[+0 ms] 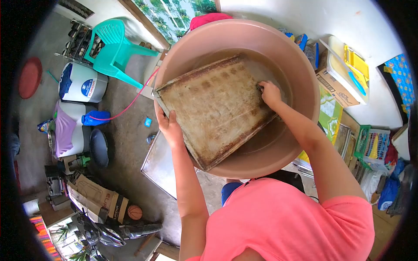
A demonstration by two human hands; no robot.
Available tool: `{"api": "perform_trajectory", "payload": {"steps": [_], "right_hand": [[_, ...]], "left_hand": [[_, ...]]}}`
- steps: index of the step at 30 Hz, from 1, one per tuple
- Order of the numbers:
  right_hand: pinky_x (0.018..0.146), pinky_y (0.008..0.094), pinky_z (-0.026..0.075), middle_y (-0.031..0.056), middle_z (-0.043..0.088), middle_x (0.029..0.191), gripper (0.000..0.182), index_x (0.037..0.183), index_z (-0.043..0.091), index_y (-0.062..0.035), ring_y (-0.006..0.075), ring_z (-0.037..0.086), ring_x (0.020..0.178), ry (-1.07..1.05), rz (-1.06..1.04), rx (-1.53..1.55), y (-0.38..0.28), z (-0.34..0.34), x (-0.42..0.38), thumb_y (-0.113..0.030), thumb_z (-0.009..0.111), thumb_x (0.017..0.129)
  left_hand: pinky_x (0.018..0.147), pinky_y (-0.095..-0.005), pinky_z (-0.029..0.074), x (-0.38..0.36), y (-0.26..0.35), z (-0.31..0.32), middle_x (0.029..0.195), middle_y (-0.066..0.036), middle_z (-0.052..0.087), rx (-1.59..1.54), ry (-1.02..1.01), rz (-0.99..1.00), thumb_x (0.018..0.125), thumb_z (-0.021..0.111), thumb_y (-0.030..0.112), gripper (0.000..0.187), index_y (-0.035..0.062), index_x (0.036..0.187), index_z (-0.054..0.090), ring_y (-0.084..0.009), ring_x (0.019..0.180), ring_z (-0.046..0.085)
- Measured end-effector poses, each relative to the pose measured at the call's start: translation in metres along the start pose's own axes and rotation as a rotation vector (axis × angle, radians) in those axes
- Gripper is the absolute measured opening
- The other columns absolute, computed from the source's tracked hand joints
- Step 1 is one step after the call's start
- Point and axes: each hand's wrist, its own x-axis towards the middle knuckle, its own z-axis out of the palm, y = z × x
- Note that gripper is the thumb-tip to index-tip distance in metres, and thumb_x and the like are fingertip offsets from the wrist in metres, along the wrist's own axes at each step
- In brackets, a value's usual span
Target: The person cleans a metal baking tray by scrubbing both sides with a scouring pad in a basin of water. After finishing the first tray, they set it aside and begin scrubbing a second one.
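Tray (217,113), stained brown, leans across the basin (237,34), its longer axis slanting from lower left to upper right. Murky water (263,138) covers the basin's bottom. Left hand (171,129) clamps the tray's left edge, thumb on top; right hand (271,94), fingers curled round a dark scrap (260,87), rests near its right edge.

Grn chair (109,54), wht bucket (99,85); cardbd box (99,196) nr basketball (135,212)

The tray (217,113) lies partly in the basin (305,71), its left corner over the rim – left hand (172,130) at its left edge, right hand (271,94) near its right – with a chair (112,54) left of the basin, a carton (334,89) right
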Motion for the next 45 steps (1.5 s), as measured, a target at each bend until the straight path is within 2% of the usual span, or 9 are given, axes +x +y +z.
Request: {"api": "perform_trajectory", "payload": {"steps": [3,7,11,15,20,23,28,37,45], "right_hand": [[0.074,0.0438,0.052,0.0186,0.063,0.095,0.028,0.102,0.066,-0.0091,0.0336,0.064,0.082,-0.063,-0.005,-0.150,-0.032,0.020,-0.012,-0.002,0.055,0.077],[0.079,0.0445,0.050,0.0174,0.061,0.104,0.031,0.103,0.063,-0.0084,0.0364,0.059,0.094,0.071,-0.436,0.221,-0.168,-0.014,-0.085,-0.002,0.055,0.074],[0.080,0.0417,0.050,0.0089,0.065,0.105,0.037,0.105,0.067,-0.0130,0.0323,0.059,0.095,0.002,-0.484,0.415,-0.233,-0.005,-0.034,0.002,0.054,0.073],[0.083,0.0425,0.050,0.0147,0.065,0.105,0.041,0.107,0.069,-0.0157,0.0340,0.061,0.097,-0.181,-0.147,0.263,-0.214,0.010,0.045,0.005,0.052,0.076],[0.084,0.0438,0.051,0.0171,0.065,0.103,0.034,0.105,0.068,-0.0113,0.0354,0.061,0.097,0.049,0.124,0.065,-0.056,0.038,0.106,0.000,0.061,0.074],[0.077,0.0434,0.053,0.0203,0.065,0.087,0.019,0.091,0.067,0.0000,0.0331,0.064,0.083,0.023,-0.141,-0.052,-0.123,0.021,0.082,0.001,0.054,0.076],[0.084,0.0450,0.049,0.0138,0.064,0.103,0.023,0.097,0.069,-0.0150,0.0347,0.058,0.099,0.033,-0.450,0.491,-0.266,0.006,0.016,-0.008,0.053,0.081],[0.082,0.0446,0.051,0.0146,0.063,0.102,0.022,0.096,0.066,-0.0115,0.0340,0.060,0.095,0.075,-0.026,0.145,-0.061,0.042,0.135,-0.004,0.048,0.084],[0.082,0.0443,0.049,0.0157,0.066,0.096,0.025,0.097,0.066,-0.0130,0.0348,0.062,0.088,0.070,-0.318,0.448,-0.222,0.035,0.055,-0.001,0.057,0.076]], "left_hand": [[0.106,-0.0297,0.030,0.002,-0.005,-0.002,0.143,-0.011,0.041,0.013,0.010,0.028,0.083,0.040,-0.015,0.063,-0.0008,0.144,0.031,-0.0195,0.128,0.042],[0.107,-0.0305,0.029,0.000,-0.008,-0.004,0.143,-0.012,0.041,-0.010,0.001,0.033,0.083,0.040,-0.015,0.063,-0.0010,0.144,0.030,-0.0200,0.129,0.042],[0.108,-0.0311,0.028,0.001,-0.009,-0.005,0.144,-0.013,0.040,-0.025,0.000,0.044,0.082,0.040,-0.016,0.064,-0.0008,0.144,0.030,-0.0206,0.130,0.041],[0.108,-0.0309,0.027,-0.003,0.002,-0.001,0.145,-0.012,0.039,0.056,0.016,0.060,0.081,0.040,-0.016,0.065,-0.0005,0.144,0.031,-0.0209,0.130,0.040],[0.109,-0.0304,0.026,-0.001,-0.003,-0.002,0.145,-0.012,0.038,0.133,0.023,0.074,0.079,0.040,-0.018,0.067,-0.0002,0.143,0.032,-0.0203,0.133,0.037],[0.109,-0.0305,0.026,0.001,-0.010,-0.004,0.147,-0.012,0.036,0.136,0.021,0.092,0.078,0.040,-0.018,0.067,-0.0011,0.143,0.033,-0.0203,0.133,0.036],[0.109,-0.0311,0.026,-0.002,-0.010,-0.005,0.149,-0.010,0.033,0.118,-0.003,0.058,0.079,0.040,-0.018,0.066,-0.0022,0.142,0.033,-0.0206,0.134,0.035],[0.109,-0.0304,0.024,-0.002,-0.010,-0.006,0.149,-0.010,0.032,0.095,-0.017,0.024,0.081,0.040,-0.016,0.064,-0.0019,0.143,0.032,-0.0199,0.135,0.033],[0.109,-0.0305,0.026,-0.003,-0.013,-0.009,0.147,-0.010,0.036,0.105,0.004,-0.007,0.081,0.042,-0.014,0.064,-0.0016,0.143,0.033,-0.0194,0.131,0.037]]}}
